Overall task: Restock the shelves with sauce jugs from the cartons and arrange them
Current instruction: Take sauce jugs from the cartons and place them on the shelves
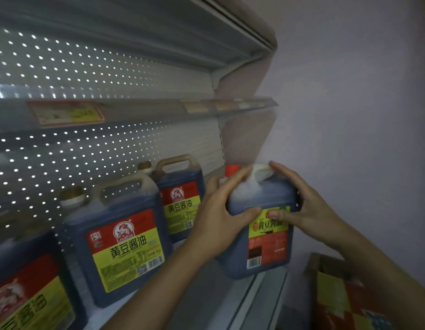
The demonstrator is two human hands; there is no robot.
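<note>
Hands clasp a dark sauce jug (261, 225) at the shelf's (230, 303) right end: left hand (221, 217) wraps its left side, right hand (299, 206) its right, each grip holding it. Three jugs (121, 246) stand leftward; a carton (344, 298) sits lower right.

Shelf (230, 306) (grey metal) carries four jugs (125, 246).
</note>
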